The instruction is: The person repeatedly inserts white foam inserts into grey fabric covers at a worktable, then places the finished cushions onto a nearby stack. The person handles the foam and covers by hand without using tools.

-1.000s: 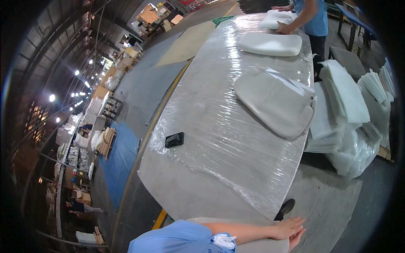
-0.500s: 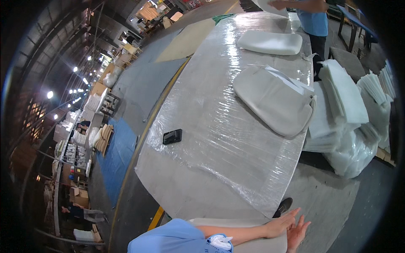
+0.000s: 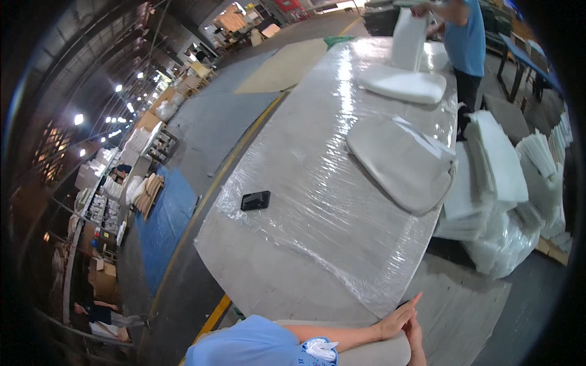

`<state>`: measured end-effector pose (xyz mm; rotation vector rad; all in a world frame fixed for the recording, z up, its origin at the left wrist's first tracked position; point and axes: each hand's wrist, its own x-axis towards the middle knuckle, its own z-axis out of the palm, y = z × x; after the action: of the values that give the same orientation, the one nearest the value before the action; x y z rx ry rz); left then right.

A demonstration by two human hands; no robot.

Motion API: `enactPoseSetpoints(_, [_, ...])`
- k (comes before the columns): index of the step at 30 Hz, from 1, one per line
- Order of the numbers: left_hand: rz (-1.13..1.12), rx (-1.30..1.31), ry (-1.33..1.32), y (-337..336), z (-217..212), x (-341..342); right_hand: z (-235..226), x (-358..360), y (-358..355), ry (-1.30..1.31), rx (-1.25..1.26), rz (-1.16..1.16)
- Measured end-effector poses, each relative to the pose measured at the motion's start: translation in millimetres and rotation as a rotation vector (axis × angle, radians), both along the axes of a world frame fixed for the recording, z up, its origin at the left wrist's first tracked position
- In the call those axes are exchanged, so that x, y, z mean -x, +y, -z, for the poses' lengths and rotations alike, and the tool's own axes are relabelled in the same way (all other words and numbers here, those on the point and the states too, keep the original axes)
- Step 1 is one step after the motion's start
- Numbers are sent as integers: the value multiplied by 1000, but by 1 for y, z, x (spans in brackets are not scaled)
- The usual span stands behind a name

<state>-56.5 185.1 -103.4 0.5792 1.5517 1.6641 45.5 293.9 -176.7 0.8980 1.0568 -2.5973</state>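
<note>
My left hand (image 3: 398,321) lies across my right hand (image 3: 415,339), low on the right above my beige-clad knee. The left fingers are stretched out and together. The right hand is partly hidden behind the left; what shows of it looks flat, and nothing is visible in either. Just beyond them is the near corner of a large table (image 3: 274,274) covered in clear plastic film. On it lie a black phone-like device (image 3: 255,200), a grey-beige cushion cover (image 3: 397,168) with white material showing at its opening, and a white foam pad (image 3: 403,85).
At the far end a person in a blue shirt (image 3: 465,39) holds a white foam piece (image 3: 408,43) upright. Stacked white foam sheets (image 3: 497,158) and a clear plastic bag (image 3: 503,244) stand right of the table. A blue floor sheet (image 3: 165,226) lies left.
My hands, apart with the right palm showing, have come together. The other person has brought the foam piece down upright over the table's far end. The view has shifted slightly.
</note>
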Motion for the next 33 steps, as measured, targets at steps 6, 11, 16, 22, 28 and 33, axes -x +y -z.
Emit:
enactPoseSetpoints(6, [548,269,64,-79,-68,32,-5,0,21,-158,-329,-203])
enactPoseSetpoints(11, [864,737,237,-252,-117,26,-188,-1,35,300,-450,-603])
enactPoseSetpoints(16, [495,1037,116,-327,-93,35,-285,1,-11,577,-1158,-1137])
enactPoseSetpoints(22, [-317,1030,153,-429,-74,-11,-299,8,-94,973,-1691,-1317])
enactPoseSetpoints(28, [-1104,401,-567,-432,-75,-117,-290,28,-138,828,-1696,-1151])
enactPoseSetpoints(33, [-806,37,-564,-374,-67,-160,-302,41,-132,637,-1533,-1065])
